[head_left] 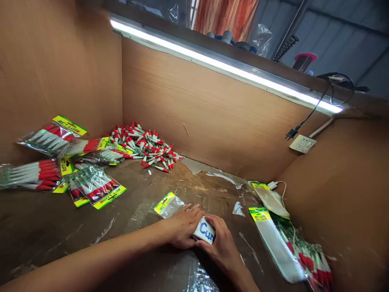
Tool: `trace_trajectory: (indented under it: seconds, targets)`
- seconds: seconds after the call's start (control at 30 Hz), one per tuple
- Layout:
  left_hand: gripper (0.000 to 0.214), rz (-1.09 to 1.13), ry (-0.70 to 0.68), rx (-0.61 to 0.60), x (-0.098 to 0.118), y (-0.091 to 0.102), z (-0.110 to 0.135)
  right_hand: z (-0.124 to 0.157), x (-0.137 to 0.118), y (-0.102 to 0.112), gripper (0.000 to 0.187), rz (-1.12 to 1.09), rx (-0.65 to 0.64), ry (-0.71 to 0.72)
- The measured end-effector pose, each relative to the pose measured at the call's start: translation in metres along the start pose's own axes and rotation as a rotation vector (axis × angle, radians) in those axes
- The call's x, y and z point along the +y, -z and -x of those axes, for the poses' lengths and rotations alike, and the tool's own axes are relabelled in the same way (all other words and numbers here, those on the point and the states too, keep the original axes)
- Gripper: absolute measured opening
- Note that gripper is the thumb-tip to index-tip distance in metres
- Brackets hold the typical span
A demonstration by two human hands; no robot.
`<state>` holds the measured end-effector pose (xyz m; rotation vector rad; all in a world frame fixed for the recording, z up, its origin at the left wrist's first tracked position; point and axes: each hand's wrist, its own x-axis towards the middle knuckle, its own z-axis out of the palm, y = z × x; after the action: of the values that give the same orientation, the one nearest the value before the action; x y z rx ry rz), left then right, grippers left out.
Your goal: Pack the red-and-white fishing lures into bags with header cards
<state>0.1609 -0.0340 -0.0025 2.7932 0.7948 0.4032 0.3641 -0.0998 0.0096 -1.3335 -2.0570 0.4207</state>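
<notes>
A small white block (203,232) with blue handwriting, of which "Cu" is readable, sits between my two hands at the front of the table. My right hand (223,243) curls around its right side, thumb along the near edge. From the left, my left hand (184,228) grips the block's other side, its fingers bent over the far edge. Just beyond the left hand lies a clear plastic bag with a yellow "BCT LURE" header (165,202), partly covered by that hand. Below the block, crinkled clear plastic (200,278) lies toward me.
Filled packs of red-and-white fishing lures (94,182) lie at the left. A heap of loose lures (146,144) is in the back corner. On the right are flat bags (278,247), more lures (316,259) and a white cable (285,194). Wooden walls enclose the table.
</notes>
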Motion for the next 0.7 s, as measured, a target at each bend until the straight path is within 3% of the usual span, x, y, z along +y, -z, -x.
trace_trajectory:
  seconds: [0.13, 0.27, 0.37, 0.43, 0.53, 0.7]
  targets:
    - [0.086, 0.026, -0.016, 0.041, 0.005, -0.002, -0.008, 0.000, -0.005, -0.001, 0.057, 0.023, 0.073, -0.027]
    - [0.070, 0.123, -0.021, 0.123, 0.013, 0.008, -0.021, 0.005, -0.007, 0.003, 0.078, -0.024, 0.180, -0.037]
    - [0.068, 0.318, 0.026, 0.252, 0.008, 0.044, -0.028, 0.010, -0.008, 0.015, 0.081, -0.093, 0.317, -0.027]
    - [0.062, 0.606, 0.058, 0.302, -0.003, 0.077, -0.031, 0.011, -0.007, 0.024, 0.076, -0.117, 0.390, -0.039]
    - [0.063, 0.949, 0.074, 0.419, -0.021, 0.116, -0.031, 0.011, -0.005, 0.031, 0.070, -0.138, 0.367, -0.096]
    - [0.071, 0.894, 0.049, 0.394, -0.020, 0.130, -0.023, 0.010, 0.000, 0.023, 0.071, -0.161, 0.297, -0.151]
